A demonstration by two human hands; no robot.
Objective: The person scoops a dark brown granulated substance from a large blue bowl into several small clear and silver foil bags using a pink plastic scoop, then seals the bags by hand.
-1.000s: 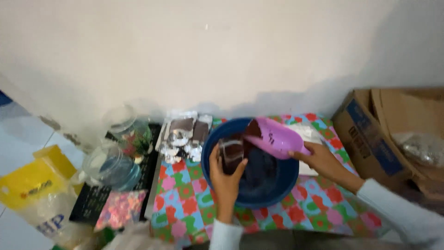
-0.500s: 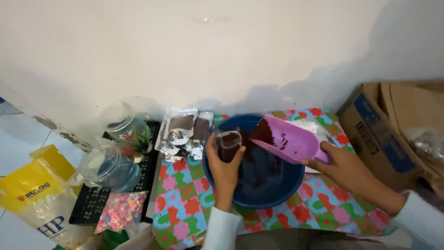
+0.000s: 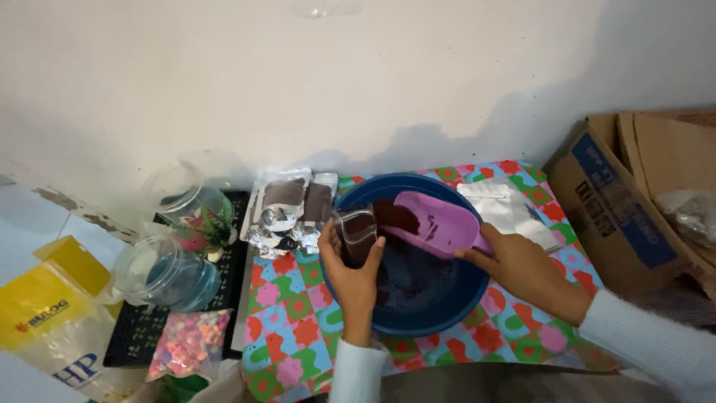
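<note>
Against a white wall, over the patterned cloth [image 3: 298,328], left hand [image 3: 354,272] grips a pouch [image 3: 356,235], right hand [image 3: 518,265] a scoop [image 3: 436,224].

Left hand [image 3: 350,272] gripping clear pouch [image 3: 356,235] over blue basin [image 3: 447,313]; right hand [image 3: 522,265] tilting purple scoop [image 3: 436,224] of dark powder.

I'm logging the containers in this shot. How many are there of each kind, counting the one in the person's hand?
Clear pouch, held by the left hand: 1
Blue basin: 1
Clear plastic jars: 2
Filled foil pouches by the basin: 2
Cardboard box: 1
Total: 7
</note>
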